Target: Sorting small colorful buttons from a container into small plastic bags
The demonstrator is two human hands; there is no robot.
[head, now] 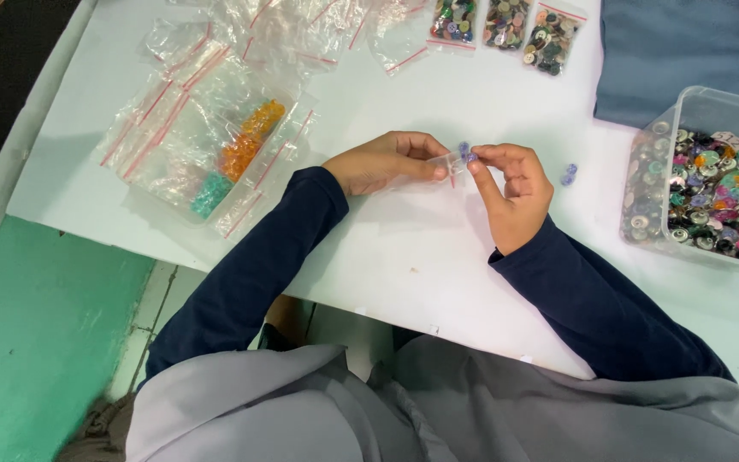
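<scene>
- White table (438,257) filling most of the head view, green floor showing lower left, folded blue cloth (677,51) lying at the top right corner
- left hand (387,161) pinching a small clear zip bag (444,162) by its mouth, fingers narrow and closed on the plastic
- right hand (513,192) meeting it from the other side, thumb and forefinger pinching a small blue-purple button (465,154) right at the bag opening
- judging: button is going into the bag; doing it well means left fingers keeping the mouth spread while the right tips feed the button straight in, not against the seal strip
- another blue-purple button (568,174) lying loose on the table just right of the right hand
- clear tub of mixed buttons (712,188) sitting at the right edge, well apart from the hands
- heap of empty red-striped zip bags (215,111) lying upper left, some holding orange and teal pieces
- three filled bags of mixed buttons (506,26) lying along the top edge
- risk, judging: thin bag collapsing or button slipping off the fingertips onto the table
</scene>
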